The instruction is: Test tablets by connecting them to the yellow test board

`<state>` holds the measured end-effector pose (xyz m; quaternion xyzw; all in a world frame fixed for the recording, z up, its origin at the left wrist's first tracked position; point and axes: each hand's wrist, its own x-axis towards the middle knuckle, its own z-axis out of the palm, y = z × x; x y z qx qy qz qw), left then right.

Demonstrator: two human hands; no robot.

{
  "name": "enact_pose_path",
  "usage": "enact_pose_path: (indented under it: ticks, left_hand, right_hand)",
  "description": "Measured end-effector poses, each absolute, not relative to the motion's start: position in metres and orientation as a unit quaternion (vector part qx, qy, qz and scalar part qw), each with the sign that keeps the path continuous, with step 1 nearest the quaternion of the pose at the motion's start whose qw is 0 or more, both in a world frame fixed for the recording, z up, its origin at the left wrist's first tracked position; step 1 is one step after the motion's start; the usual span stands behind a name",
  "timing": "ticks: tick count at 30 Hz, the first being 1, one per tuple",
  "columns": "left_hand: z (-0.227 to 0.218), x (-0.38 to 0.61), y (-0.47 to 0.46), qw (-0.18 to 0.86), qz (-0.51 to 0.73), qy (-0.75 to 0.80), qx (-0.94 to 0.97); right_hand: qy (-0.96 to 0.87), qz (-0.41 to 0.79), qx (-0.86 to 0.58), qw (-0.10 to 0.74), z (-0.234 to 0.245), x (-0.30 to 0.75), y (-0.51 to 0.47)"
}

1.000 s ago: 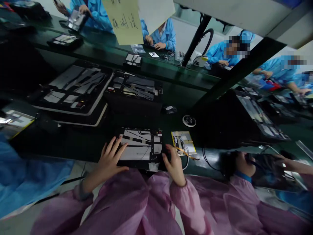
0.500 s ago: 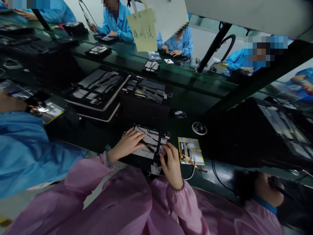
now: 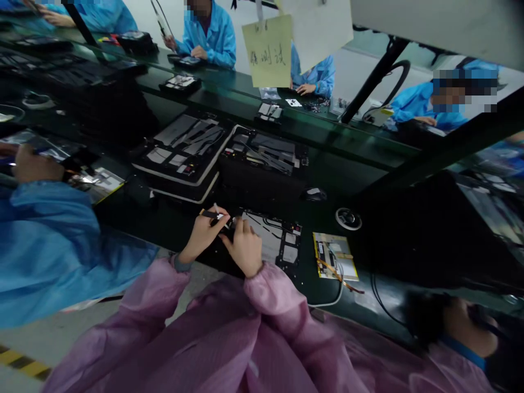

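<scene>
An opened tablet (image 3: pixel 278 243) with silver and black inner parts lies on the dark green bench in front of me. My left hand (image 3: pixel 202 234) pinches a thin dark strip (image 3: pixel 210 214) just above the tablet's left end. My right hand (image 3: pixel 245 245) is closed beside it, fingers pressed on the tablet's left edge; what it grips is too small to make out. Both sleeves are pink.
A yellow-edged board (image 3: pixel 335 255) with an orange flex cable lies right of the tablet. Stacked trays of parts (image 3: pixel 186 155) and another opened tablet (image 3: pixel 268 150) sit behind. A small round roll (image 3: pixel 348 218) is nearby. Co-workers in blue sit at left and across; a pink-sleeved person at right.
Both my hands moved from the tablet's middle and right side to its left end. My left hand now pinches a thin strip lifted off the surface. The view shifted left.
</scene>
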<state>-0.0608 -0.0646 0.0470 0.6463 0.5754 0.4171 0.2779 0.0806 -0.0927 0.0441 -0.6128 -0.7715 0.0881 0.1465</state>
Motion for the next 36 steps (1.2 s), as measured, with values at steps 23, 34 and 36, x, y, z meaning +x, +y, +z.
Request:
enact_pose_path:
  ticks: [23, 34, 36]
  left_hand:
    - [0.015, -0.041, -0.089, 0.455, 0.418, 0.553, 0.560]
    - [0.037, -0.017, -0.086, 0.660, 0.372, 0.508, 0.410]
    - [0.033, -0.024, -0.087, 0.576, 0.342, 0.567, 0.479]
  right_hand:
    - [-0.461, 0.431, -0.419, 0.653, 0.236, 0.171, -0.084]
    - [-0.368, 0.280, -0.634, 0.620, 0.101, 0.246, -0.115]
    - [-0.380, 0.268, -0.671, 0.577, 0.064, 0.268, -0.128]
